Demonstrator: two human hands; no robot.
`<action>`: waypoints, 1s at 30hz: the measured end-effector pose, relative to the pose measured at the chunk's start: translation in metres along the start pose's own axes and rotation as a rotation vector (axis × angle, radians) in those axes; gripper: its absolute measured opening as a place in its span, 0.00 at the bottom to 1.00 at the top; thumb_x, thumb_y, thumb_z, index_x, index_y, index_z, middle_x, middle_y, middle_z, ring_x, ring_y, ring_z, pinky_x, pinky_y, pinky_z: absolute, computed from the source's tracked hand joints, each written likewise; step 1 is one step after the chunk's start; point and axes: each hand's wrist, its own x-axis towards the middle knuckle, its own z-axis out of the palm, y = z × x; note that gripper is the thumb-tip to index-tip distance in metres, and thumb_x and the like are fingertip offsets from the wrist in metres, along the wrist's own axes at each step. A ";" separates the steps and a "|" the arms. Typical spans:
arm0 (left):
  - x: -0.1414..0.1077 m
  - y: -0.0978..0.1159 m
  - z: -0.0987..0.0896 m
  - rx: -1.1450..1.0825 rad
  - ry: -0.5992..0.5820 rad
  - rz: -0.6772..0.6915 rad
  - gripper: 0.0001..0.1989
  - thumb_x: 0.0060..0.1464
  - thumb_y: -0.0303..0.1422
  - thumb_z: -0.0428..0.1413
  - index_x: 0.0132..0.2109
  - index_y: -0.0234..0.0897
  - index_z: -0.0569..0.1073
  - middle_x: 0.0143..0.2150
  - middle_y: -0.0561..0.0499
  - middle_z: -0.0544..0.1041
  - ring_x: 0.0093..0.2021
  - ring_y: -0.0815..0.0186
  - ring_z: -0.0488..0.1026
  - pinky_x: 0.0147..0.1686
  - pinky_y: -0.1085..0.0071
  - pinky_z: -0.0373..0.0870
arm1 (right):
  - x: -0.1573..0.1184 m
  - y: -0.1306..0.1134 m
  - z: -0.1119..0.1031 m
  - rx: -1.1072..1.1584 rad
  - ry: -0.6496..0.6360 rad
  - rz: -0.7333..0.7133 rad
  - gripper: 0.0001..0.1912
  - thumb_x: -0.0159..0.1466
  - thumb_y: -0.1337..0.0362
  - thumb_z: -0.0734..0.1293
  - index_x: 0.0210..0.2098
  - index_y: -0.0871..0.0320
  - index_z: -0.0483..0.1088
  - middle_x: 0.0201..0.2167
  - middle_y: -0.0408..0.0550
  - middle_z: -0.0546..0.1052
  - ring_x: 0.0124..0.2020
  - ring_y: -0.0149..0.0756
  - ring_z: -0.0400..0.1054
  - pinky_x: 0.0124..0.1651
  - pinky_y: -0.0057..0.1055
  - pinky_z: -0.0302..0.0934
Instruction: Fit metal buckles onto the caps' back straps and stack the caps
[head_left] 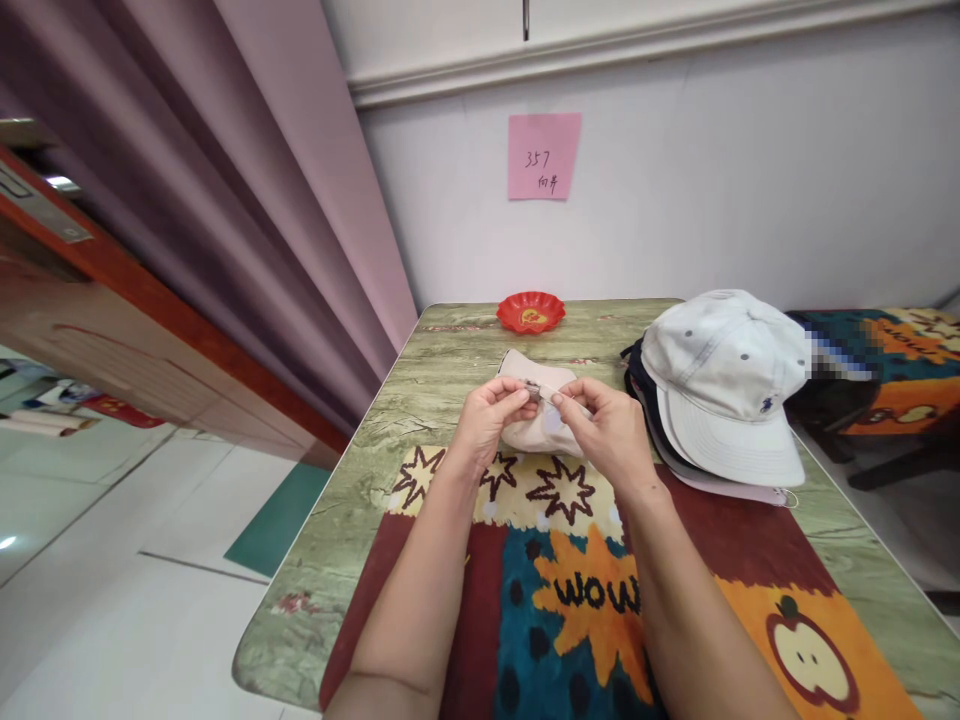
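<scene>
A pale beige cap (541, 432) lies on the table under my two hands, its crown partly covered by them. My left hand (495, 412) pinches a small metal buckle (533, 391) on the cap's strap. Just to the right, my right hand (604, 422) has thumb and forefinger closed on the light-coloured strap (553, 392) beside the buckle. Whether the strap passes through the buckle is too small to tell. Close by on the right is a stack of caps, with a white cap (724, 365) on top, its brim facing me.
A red scalloped dish (531, 312) stands near the table's far edge. Beneath my forearms lies a colourful printed mat (420, 600) on the green wood-pattern table (300, 610). A pink note (544, 156) is on the wall. Purple curtains (300, 150) hang at the left.
</scene>
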 end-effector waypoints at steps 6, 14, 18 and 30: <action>0.000 -0.001 -0.001 -0.010 -0.003 -0.013 0.18 0.41 0.35 0.72 0.35 0.31 0.76 0.29 0.48 0.81 0.28 0.69 0.78 0.35 0.73 0.75 | 0.000 0.001 0.001 -0.075 0.018 -0.035 0.11 0.63 0.55 0.68 0.30 0.54 0.76 0.23 0.42 0.76 0.23 0.33 0.63 0.30 0.30 0.51; 0.000 -0.002 0.001 -0.020 0.025 -0.027 0.19 0.41 0.35 0.72 0.37 0.31 0.75 0.29 0.49 0.81 0.27 0.70 0.78 0.34 0.74 0.75 | 0.000 0.002 0.003 -0.111 -0.007 -0.065 0.11 0.64 0.55 0.67 0.30 0.54 0.76 0.23 0.42 0.75 0.22 0.32 0.61 0.29 0.30 0.49; 0.000 -0.002 0.001 -0.021 0.029 -0.033 0.19 0.42 0.34 0.72 0.39 0.32 0.76 0.28 0.49 0.81 0.27 0.70 0.78 0.33 0.74 0.75 | 0.000 0.003 0.003 -0.119 -0.007 -0.058 0.11 0.63 0.55 0.67 0.30 0.54 0.76 0.23 0.43 0.76 0.21 0.32 0.60 0.29 0.30 0.50; -0.001 -0.003 0.001 0.064 -0.024 0.007 0.17 0.45 0.36 0.70 0.41 0.32 0.79 0.31 0.48 0.82 0.28 0.69 0.78 0.35 0.73 0.75 | -0.001 0.002 0.003 -0.146 -0.046 -0.060 0.08 0.62 0.58 0.67 0.29 0.53 0.74 0.22 0.41 0.76 0.21 0.33 0.62 0.28 0.30 0.49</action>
